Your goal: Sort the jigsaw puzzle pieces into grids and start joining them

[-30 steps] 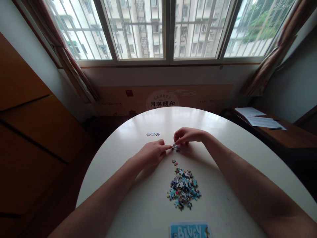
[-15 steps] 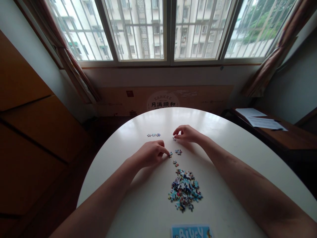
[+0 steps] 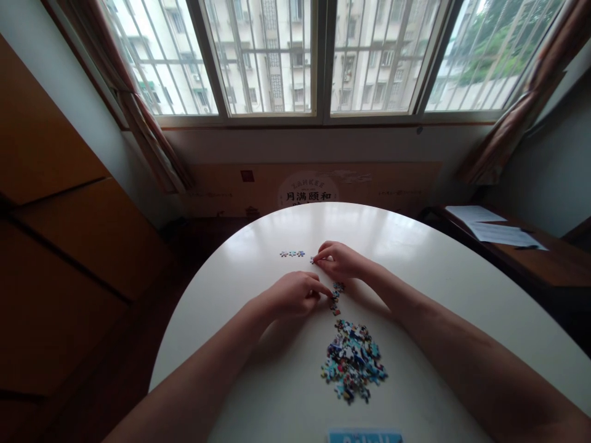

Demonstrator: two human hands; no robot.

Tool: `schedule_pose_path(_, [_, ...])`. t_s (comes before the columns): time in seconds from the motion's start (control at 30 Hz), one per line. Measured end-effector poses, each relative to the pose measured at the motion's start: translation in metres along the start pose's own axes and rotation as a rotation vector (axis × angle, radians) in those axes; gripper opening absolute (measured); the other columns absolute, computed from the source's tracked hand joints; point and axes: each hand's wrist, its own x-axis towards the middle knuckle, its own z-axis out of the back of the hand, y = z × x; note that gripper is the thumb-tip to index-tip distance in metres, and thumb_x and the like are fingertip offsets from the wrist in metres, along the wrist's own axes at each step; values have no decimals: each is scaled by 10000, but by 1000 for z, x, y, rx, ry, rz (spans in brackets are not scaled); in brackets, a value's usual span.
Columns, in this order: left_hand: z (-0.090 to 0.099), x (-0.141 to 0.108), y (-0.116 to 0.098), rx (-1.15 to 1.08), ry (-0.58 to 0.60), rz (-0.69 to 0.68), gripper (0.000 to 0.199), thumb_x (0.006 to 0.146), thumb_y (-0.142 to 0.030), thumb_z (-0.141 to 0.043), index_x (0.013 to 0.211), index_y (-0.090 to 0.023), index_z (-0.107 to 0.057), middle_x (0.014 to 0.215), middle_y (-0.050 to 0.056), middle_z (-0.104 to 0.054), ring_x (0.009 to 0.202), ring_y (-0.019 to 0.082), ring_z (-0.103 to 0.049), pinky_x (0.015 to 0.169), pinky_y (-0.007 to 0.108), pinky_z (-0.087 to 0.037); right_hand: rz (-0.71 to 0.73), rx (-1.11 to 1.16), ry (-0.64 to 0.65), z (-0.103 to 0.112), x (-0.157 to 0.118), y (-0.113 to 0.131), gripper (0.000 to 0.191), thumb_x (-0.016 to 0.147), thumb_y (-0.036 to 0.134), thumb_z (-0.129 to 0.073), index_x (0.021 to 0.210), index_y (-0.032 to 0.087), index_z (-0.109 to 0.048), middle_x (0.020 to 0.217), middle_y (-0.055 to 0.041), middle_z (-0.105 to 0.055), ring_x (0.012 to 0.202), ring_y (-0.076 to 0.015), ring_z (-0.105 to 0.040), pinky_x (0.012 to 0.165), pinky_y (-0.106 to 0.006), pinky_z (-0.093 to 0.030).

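Note:
My right hand [image 3: 341,259] is closed in a pinch, its fingertips on a small puzzle piece [image 3: 313,261] at the tabletop. To its left lies a short row of joined puzzle pieces [image 3: 292,253]. My left hand [image 3: 295,293] has its fingers drawn together, with the index fingertip at another puzzle piece [image 3: 335,296]. That piece lies close between a small cluster of pieces [image 3: 339,287] and a piece with some orange on it [image 3: 335,311]. Nearer to me is a heap of mixed puzzle pieces [image 3: 353,360].
All of this rests on a round white table [image 3: 258,400]. A blue box [image 3: 364,437] shows at the bottom edge. Papers [image 3: 501,234] and a pen [image 3: 527,247] lie on a brown desk at right. Barred windows are beyond, and a wooden cabinet [image 3: 55,246] stands at left.
My right hand has moved left with its piece, closer to the joined row. My left hand has slid its piece right, up beside the small cluster. The camera view has shifted slightly.

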Motion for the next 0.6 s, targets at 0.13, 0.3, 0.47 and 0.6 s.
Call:
schedule_pose_path(0.13, [2,0,1,-58,-19,27,465,765,-43,-533,1076,-276,-790,912,31,-709,760,160,-631,730,271,-503,29,-74,-62,-3,-1,4,239,945,226,-571,1025,228,-796,1192,-89,-675,1083,-227,-629,981,-364,-479])
schedule_pose_path(0.3, [3,0,3,-68,-33,4,385,773,-73,-550,998,-258,-801,905,21,-733,745,154,-639,732,262,-506,95,-134,-34,2,-5,7,252,975,245,-543,1065,247,-778,1145,-49,-717,1073,-215,-644,1012,-367,-450])
schedule_pose_path(0.47, [2,0,2,-65,-45,-6,320,792,-108,-572,969,-251,-797,902,13,-745,765,159,-648,749,257,-500,126,-177,-5,0,-2,7,279,992,242,-515,1122,242,-761,1197,-43,-705,1133,-218,-631,1042,-373,-438])
schedule_pose_path(0.6, [2,0,0,-63,-47,0,301,799,-122,-578,965,-248,-796,889,8,-746,754,157,-645,753,257,-496,115,-208,-11,-5,2,6,313,1000,248,-496,1203,229,-734,1267,-55,-673,1174,-241,-609,1066,-396,-433])
